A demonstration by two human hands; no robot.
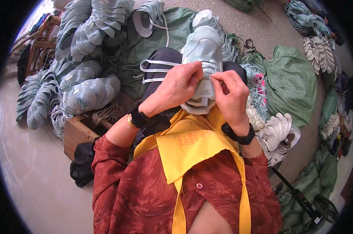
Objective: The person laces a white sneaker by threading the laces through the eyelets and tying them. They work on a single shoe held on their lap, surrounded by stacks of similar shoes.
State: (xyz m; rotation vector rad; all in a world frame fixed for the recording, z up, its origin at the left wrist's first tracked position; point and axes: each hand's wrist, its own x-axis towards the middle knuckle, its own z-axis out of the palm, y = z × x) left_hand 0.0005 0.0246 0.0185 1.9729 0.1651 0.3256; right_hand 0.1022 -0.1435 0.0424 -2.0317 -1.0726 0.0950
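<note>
Two bare hands, one pale shoe upper (201, 48) lying toe-away between them over the lap, one wooden box (79, 134) and one yellow apron (192, 154) are what I count with certainty from my remote station. I also count two black bands (239, 134), one per wrist, and one gold-coloured band (131, 121) on the left wrist; the heaped uppers overlap too closely for a total.

The left hand (188, 80) is curled, thumb and forefinger drawn close together at the left of the shoe's lacing. A white lace (157, 72) loops out beside it, across the dark-clad leg. The right hand (231, 93) faces it, thumb and forefinger nearly meeting, the other fingers bent. At this scale I cannot tell whether either fingertip pair grips a lace.

Around these, from the left, I see a wooden frame (40, 54), then stacks of blue-grey uppers (92, 93) above and beside the box. A green cloth (176, 21) spreads behind the knees. Right of the lap lie tangled laces (258, 99), white uppers (276, 132) and a bulging green bag (291, 85). The hands hide parts of the shoe's flanks from me, and the left sleeve (110, 154) crosses in front of the box's near side.
</note>
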